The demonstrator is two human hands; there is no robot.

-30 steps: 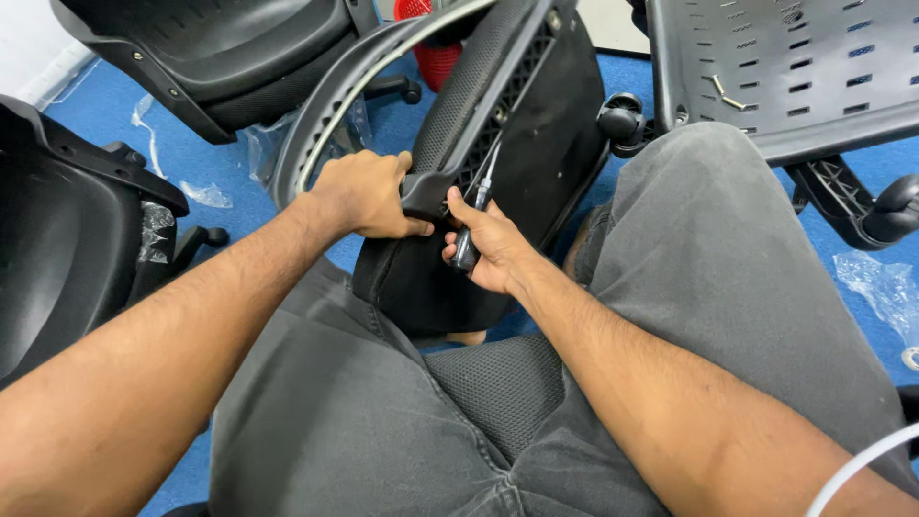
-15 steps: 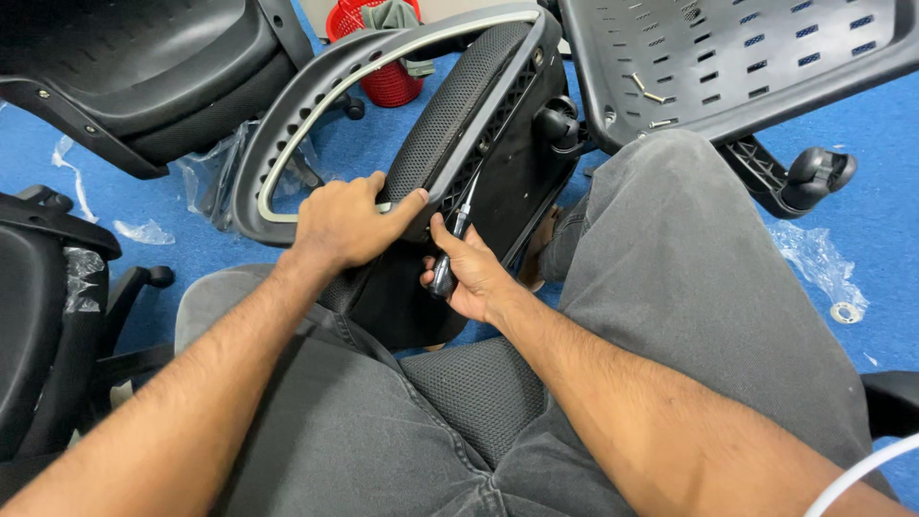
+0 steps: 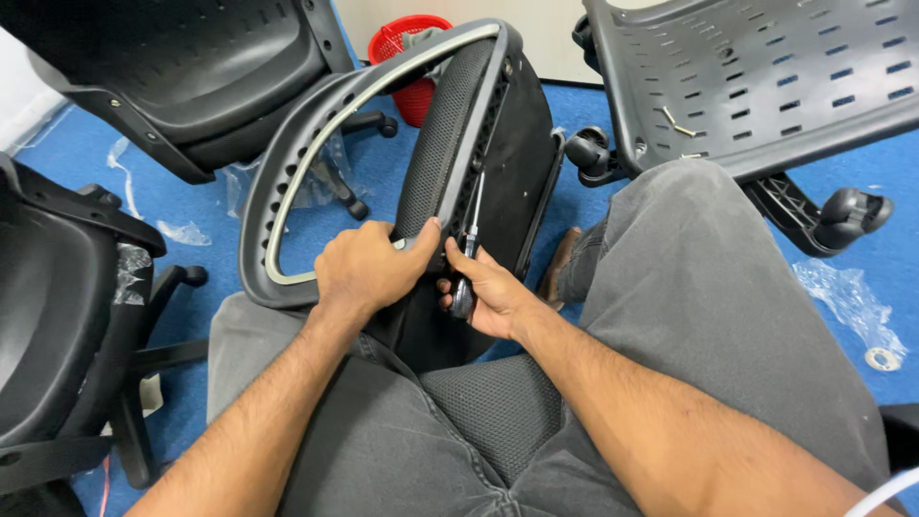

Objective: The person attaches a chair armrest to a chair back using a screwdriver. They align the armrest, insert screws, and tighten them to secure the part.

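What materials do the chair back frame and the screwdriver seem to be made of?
Chair back frame: probably moulded plastic, matt grey, with even slots along its rim. Screwdriver: thin shiny shaft, likely metal; dark handle, mostly hidden in the right hand, maybe plastic or rubber.

- I see a red mesh basket (image 3: 414,59) standing against the wall on the blue floor (image 3: 206,191).
- A grey slotted seat pan (image 3: 766,77) lies upper right, small screws (image 3: 677,123) on it.
- Black chair shells: one upper left (image 3: 182,77), another at my left edge (image 3: 48,316).
- Clear plastic scraps (image 3: 847,297) lie on the floor to the right.
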